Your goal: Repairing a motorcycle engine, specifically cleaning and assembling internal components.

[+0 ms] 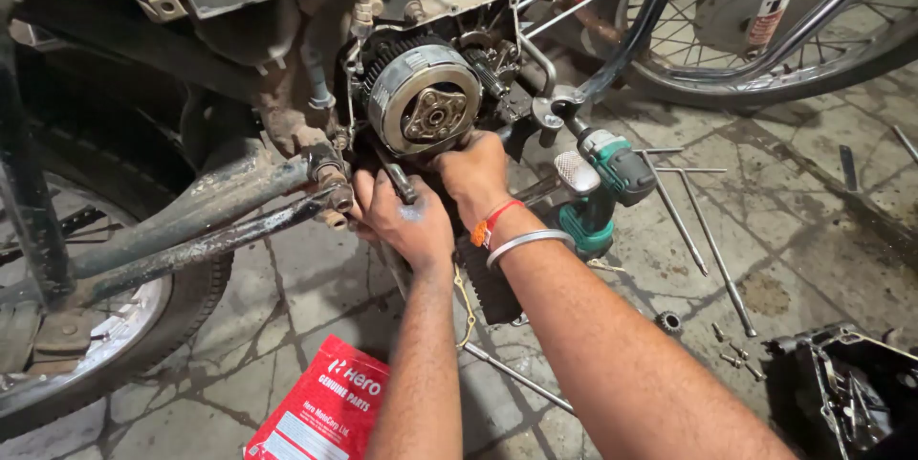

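your left hand [406, 219] is curled around a small dark tool [400, 183], its shaft running up toward the underside of the round clutch [424, 97] on the open side of the motorcycle engine [382, 30]. your right hand [473, 173] is pressed in just beside it, fingers tucked against the lower edge of the casing; whether they pinch anything there i cannot tell, since the knuckles hide the tips. the clutch sits bare, cover off, directly above both hands.

this looks like the stage of working a fastener or fitting low on the engine, below the clutch. the next move seems to call for a steady turn of the tool with the left while the right braces, and the space between the frame tubes [206, 221] and the casing is tight, so a slip is likely.

the green power driver [602, 187] rests just right of your right wrist, long rods [712, 250] lie on the stone floor [813, 164] beyond it, loose bolts [734, 350] near the removed cover [846, 383], and a red packet [320, 407] lies under your left forearm.
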